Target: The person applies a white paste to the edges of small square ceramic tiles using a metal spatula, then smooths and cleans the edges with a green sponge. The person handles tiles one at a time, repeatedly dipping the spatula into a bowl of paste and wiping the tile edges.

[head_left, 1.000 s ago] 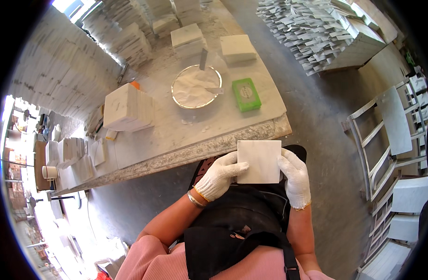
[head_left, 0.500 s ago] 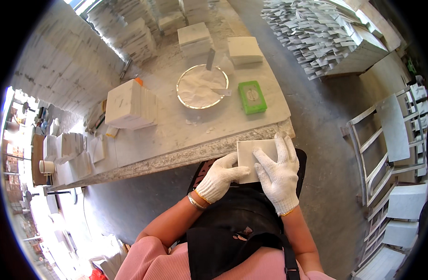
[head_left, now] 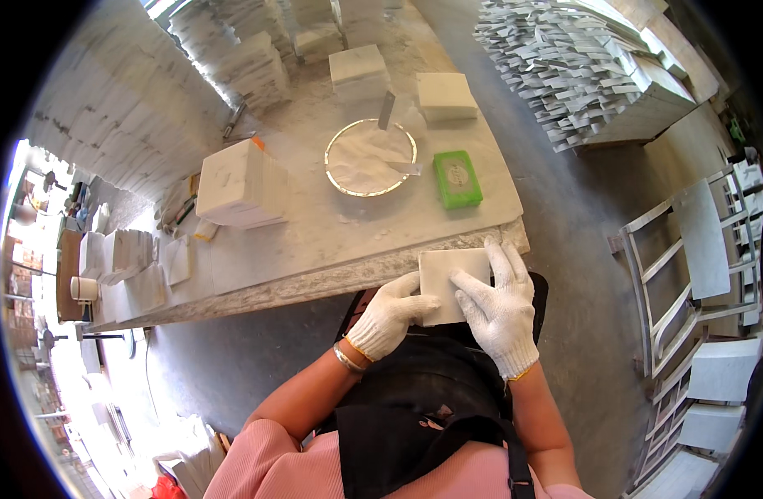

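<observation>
The table [head_left: 323,243] carries a bowl [head_left: 370,195] and green box [head_left: 457,180] behind its front edge; floor [head_left: 564,224] stretches past its right. Near the front-right corner, the left hand [head_left: 391,316] grips a white tile [head_left: 437,283] under the right hand's [head_left: 502,312] splayed fingers.

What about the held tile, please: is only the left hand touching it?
No, the left hand grips the tile by one side, and the right hand rests on its face.
</observation>
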`<state>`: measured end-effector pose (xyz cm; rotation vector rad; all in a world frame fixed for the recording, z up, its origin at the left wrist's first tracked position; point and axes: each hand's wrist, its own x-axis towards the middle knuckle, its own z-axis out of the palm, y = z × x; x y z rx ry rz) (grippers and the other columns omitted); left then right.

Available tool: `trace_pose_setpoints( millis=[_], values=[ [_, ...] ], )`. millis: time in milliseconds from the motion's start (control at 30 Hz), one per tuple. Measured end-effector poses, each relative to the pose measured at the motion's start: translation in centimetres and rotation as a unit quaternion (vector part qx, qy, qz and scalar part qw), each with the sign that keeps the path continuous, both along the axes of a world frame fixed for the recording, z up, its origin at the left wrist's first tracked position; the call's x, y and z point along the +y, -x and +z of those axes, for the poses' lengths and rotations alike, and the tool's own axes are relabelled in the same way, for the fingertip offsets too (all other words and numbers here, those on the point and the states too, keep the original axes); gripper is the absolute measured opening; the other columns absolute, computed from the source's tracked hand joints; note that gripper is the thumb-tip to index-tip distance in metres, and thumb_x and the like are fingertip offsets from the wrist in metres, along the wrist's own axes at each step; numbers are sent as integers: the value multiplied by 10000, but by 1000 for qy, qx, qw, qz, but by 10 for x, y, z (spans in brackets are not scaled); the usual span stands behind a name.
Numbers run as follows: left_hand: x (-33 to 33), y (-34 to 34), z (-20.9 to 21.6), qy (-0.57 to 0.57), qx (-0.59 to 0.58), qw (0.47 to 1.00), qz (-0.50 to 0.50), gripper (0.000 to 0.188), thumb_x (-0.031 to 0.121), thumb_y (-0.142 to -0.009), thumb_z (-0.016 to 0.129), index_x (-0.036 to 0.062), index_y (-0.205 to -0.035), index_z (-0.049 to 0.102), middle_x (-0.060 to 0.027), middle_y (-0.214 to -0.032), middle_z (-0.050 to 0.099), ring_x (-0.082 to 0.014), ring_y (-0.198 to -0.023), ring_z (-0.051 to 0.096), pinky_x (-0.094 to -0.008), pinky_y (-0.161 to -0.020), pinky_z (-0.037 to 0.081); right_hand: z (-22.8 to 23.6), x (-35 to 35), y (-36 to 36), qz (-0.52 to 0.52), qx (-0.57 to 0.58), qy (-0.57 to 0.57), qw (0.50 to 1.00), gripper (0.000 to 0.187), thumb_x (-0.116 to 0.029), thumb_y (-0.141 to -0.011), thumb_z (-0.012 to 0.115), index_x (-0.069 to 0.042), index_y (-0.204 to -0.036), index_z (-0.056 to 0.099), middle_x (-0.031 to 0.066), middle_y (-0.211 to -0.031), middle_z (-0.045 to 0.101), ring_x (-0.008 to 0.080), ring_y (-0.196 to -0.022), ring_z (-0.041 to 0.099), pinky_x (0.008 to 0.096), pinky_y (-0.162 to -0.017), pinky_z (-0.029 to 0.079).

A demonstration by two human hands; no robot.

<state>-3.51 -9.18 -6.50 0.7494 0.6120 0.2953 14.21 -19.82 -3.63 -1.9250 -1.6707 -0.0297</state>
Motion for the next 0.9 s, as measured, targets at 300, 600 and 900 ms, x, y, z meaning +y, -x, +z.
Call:
trace_pose_setpoints(
  millis=[300,600,900],
  values=[
    [30,26,-12,48,-27,995,79,682,174,-891,721,-60,-1472,451,-113,-1368,607,-203,-1211,606,-349,-1017,486,26,45,-34,-43,189,-79,978,229,-58,-875,762,-71,-1103,749,160,-1263,657,292,-1130,641,384,-971,523],
    [56,41,-21,92,-59,986,125,666,220,-876,710,-36,-1446,479,-60,-1232,652,-121,-1015,624,-260,-847,499,47,156,-23,22,54,50,997,313,-323,-905,732,-144,-1160,709,74,-1059,706,266,-927,678,363,-802,537],
    [64,59,-27,89,-64,988,111,681,197,-871,710,-80,-1443,469,-107,-1291,637,-162,-1111,611,-292,-936,479,47,206,2,26,20,257,966,314,-298,-900,701,-133,-1166,716,129,-1033,733,307,-953,694,379,-817,535]
  ],
)
